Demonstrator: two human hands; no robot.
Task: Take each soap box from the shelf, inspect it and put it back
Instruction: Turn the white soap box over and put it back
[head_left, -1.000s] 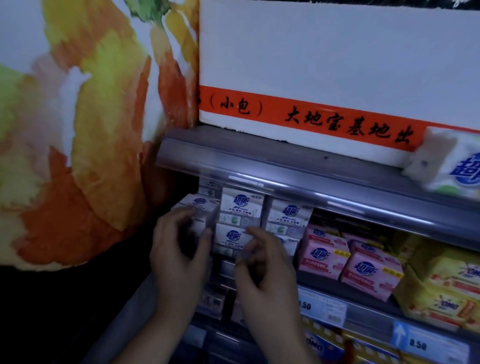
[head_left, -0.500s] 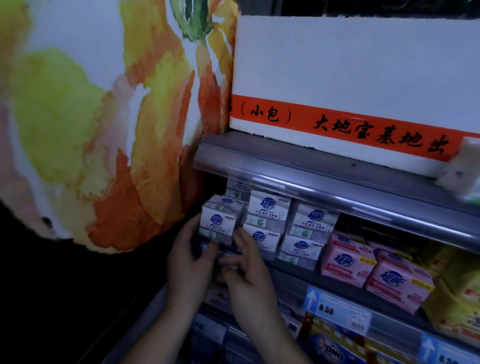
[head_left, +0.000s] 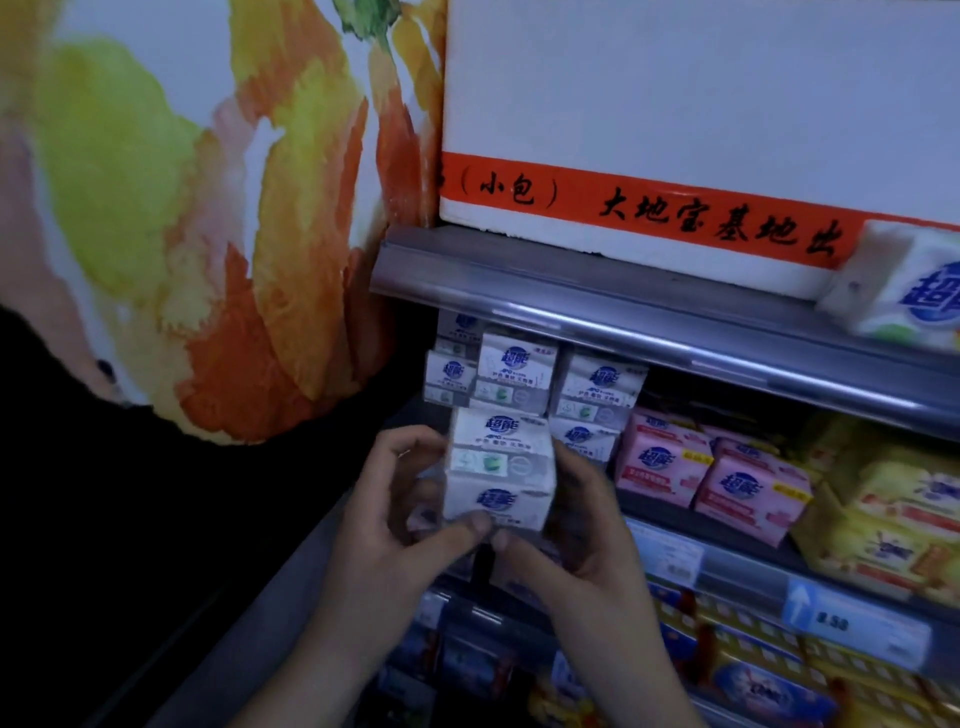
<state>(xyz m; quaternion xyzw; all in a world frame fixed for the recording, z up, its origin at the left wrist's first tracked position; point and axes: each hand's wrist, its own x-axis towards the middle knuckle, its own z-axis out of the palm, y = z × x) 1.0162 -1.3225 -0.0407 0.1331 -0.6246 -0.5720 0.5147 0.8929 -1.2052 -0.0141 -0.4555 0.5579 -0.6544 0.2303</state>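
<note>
Pulled out since 0.5 s ago: white soap box is off the shelf, held up in front of the stacked white boxes at the shelf's left end. Left hand curls round its left side and right hand grips the right side, with both thumbs on the lower edge.

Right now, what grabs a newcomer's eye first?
The white cardboard soap box with a blue logo, held mid-frame between the left hand and right hand. Next, the orange band with black characters across the white foam crate at upper right, and the orange-and-yellow painted wall at left.
</note>
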